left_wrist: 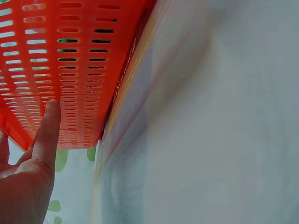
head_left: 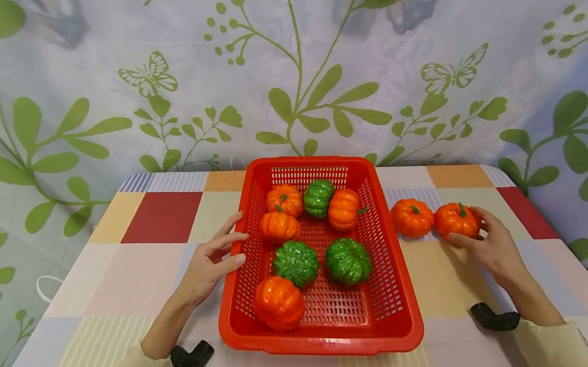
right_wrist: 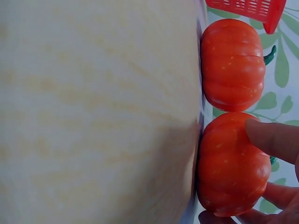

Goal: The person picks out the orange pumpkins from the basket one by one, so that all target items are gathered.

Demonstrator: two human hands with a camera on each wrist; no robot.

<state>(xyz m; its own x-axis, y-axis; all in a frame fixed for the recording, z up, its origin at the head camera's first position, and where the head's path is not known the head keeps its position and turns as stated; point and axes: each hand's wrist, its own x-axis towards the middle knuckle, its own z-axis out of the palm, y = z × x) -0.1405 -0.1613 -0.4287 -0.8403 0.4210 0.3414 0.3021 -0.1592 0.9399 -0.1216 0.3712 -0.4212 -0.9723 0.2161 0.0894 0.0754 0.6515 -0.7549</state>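
One ribbed, glossy orange pumpkin (head_left: pixel 455 222): right hand (head_left: pixel 496 245), fingers clamped on it. Left hand (head_left: pixel 209 265), fingers apart, touches red perforated plastic basket (head_left: pixel 329 343).

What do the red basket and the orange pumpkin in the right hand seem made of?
Red basket: probably molded plastic, smooth, slightly shiny; regular slots perforate its walls.

Orange pumpkin in the right hand: artificial-looking, perhaps foam or plastic, glossy; small highlights dot its even-colored skin. Its core can't be told.
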